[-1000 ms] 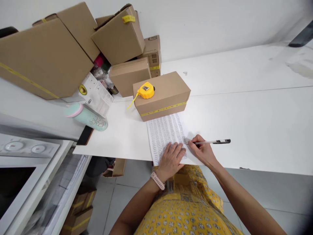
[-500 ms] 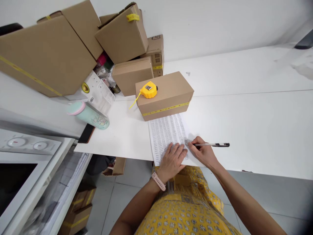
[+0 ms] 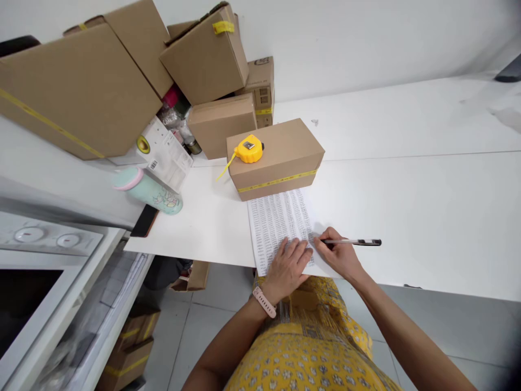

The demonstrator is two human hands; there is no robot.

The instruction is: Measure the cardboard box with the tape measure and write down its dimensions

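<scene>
A sheet of paper (image 3: 271, 222) covered with columns of small print or writing lies at the table's front edge. My left hand (image 3: 287, 267) rests flat on its lower part, fingers spread. In my right hand (image 3: 340, 254) is a pen (image 3: 366, 242), pinched with its tip at the sheet's right side and its dark end pointing right. The far end of the sheet meets a closed cardboard box (image 3: 277, 157) with a yellow tape band. On that box sits a yellow tape measure (image 3: 249, 149), its strip hanging out a little on the left.
Several cardboard boxes (image 3: 207, 60) are stacked at the back left against the wall. A mint water bottle (image 3: 150, 190) stands near a dark flat object (image 3: 144, 221) on the left. A white microwave (image 3: 44, 239) is beside the white table (image 3: 407, 212).
The view has shifted very slightly. Both hands, the pen and the sheet stay practically where they were.
</scene>
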